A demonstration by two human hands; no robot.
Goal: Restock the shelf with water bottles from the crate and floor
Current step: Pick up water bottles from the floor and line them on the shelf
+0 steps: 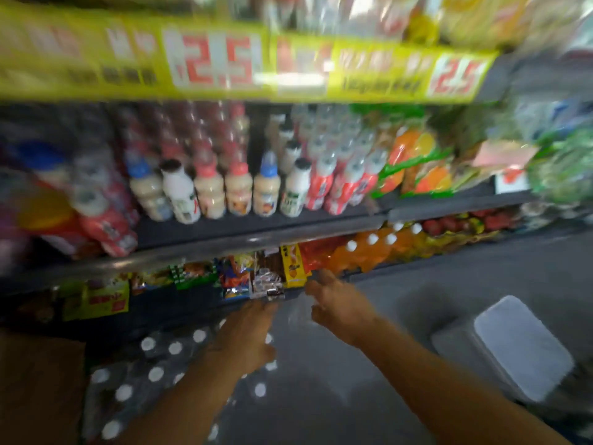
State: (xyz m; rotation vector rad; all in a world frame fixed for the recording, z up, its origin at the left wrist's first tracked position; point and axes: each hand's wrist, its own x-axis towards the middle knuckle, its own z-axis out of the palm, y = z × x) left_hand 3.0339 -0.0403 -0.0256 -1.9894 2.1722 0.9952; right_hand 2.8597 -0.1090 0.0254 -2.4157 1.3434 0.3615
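Two hands reach out together over the floor in front of the shelving: the left hand (pixel 248 335) hovers above the pack of water bottles (pixel 154 374), fingers stretched forward and holding nothing that can be made out, while the right hand (pixel 337 306) is to its right and a little farther, fingers loosely spread, also apparently empty, though motion blur and a faint clear smear between the hands leave that unsure. Judging from this, the main risk is a poor grip: the bottles look shrink-wrapped in slippery clear film, and a grab at the film alone could tear it and let bottles roll across the floor (pixel 433 284). Lifting past the low shelf could also knock the small snack packets (pixel 266 284) hanging at its near edge, just beyond the fingertips. The pack sits on the floor at near left, beside a brown cardboard box (pixel 38 387): clear bottles seen from above as rows of white caps, dark between them. A grey lidded bin (pixel 519 345) stands well apart at near right. On the middle shelf (pixel 256 226), milky drinks fill the front row, so free space for water looks scarce.
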